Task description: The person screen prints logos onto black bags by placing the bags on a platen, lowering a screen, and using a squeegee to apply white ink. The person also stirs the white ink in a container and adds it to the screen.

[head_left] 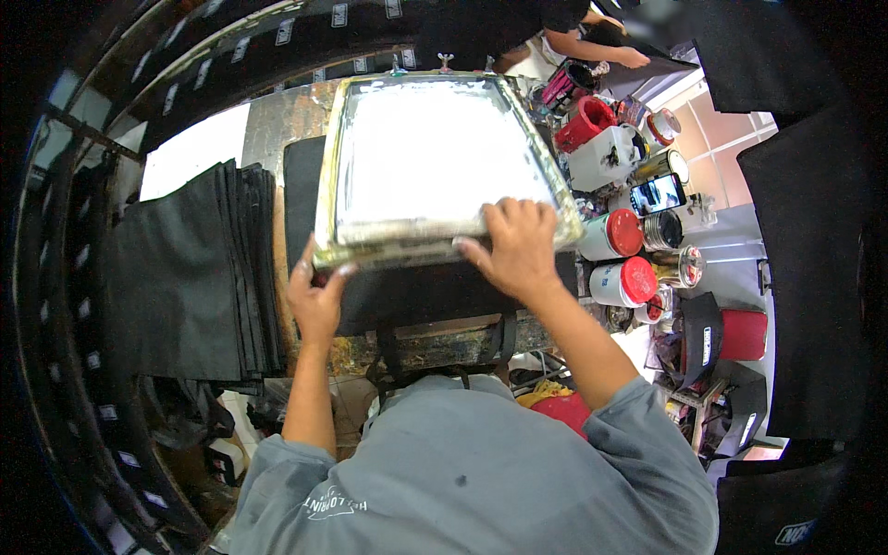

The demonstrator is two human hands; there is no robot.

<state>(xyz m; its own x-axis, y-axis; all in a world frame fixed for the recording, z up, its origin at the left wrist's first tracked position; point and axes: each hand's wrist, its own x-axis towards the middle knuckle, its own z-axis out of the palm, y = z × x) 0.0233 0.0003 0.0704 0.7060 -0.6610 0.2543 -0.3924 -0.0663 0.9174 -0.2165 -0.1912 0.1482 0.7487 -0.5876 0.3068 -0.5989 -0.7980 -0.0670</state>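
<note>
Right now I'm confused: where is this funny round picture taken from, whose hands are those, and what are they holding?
There's no robot here. A person wears a camera on their head, looking down, and its wide lens bends straight edges. The left hand holds a near corner of a flat frame with a white middle; the right hand grips its near edge. Underneath, a black cloth lies on a stained table. Black cloths are piled at left, and tubs with red lids stand at right.
</note>
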